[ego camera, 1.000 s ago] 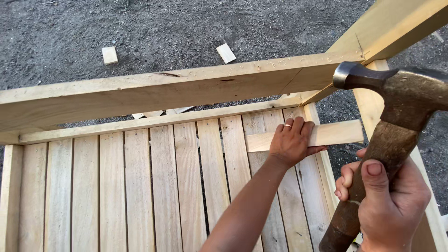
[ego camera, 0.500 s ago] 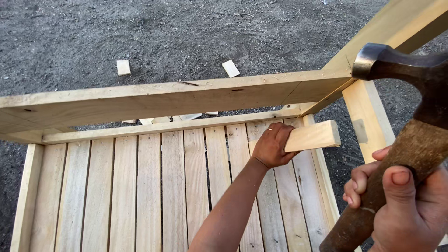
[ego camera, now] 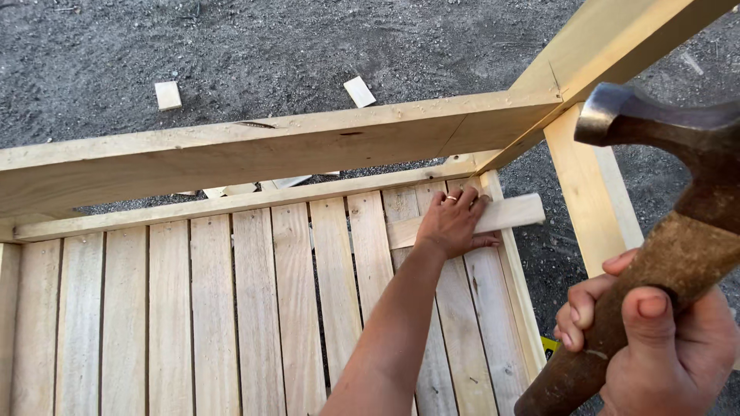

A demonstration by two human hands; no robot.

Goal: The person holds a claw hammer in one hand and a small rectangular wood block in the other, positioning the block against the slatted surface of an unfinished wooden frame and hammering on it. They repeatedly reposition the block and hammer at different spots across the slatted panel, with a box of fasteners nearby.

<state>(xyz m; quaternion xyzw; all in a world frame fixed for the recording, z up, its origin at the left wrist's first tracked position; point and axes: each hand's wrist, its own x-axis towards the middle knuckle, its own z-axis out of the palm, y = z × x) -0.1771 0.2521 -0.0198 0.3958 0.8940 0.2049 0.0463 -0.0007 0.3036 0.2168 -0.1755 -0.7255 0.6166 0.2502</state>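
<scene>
Slats are lying in place — left hand [ego camera: 453, 223] is pressing the loose strip [ego camera: 509, 213] flat, right hand [ego camera: 655, 347] gripping the raised hammer [ego camera: 663, 231]; nailing not begun.

Open slat floor to the left, crowded right corner

Slatted floor [ego camera: 231, 308] left of the left hand [ego camera: 455, 223] is bare, easy pass. Top rail [ego camera: 254, 150] crosses above, blocks reach from the far side. Short batten [ego camera: 509, 214] lies across the right slats under that hand. Corner post [ego camera: 590, 192] and hammer [ego camera: 678, 231] in the right hand [ego camera: 655, 347] crowd the right.
</scene>
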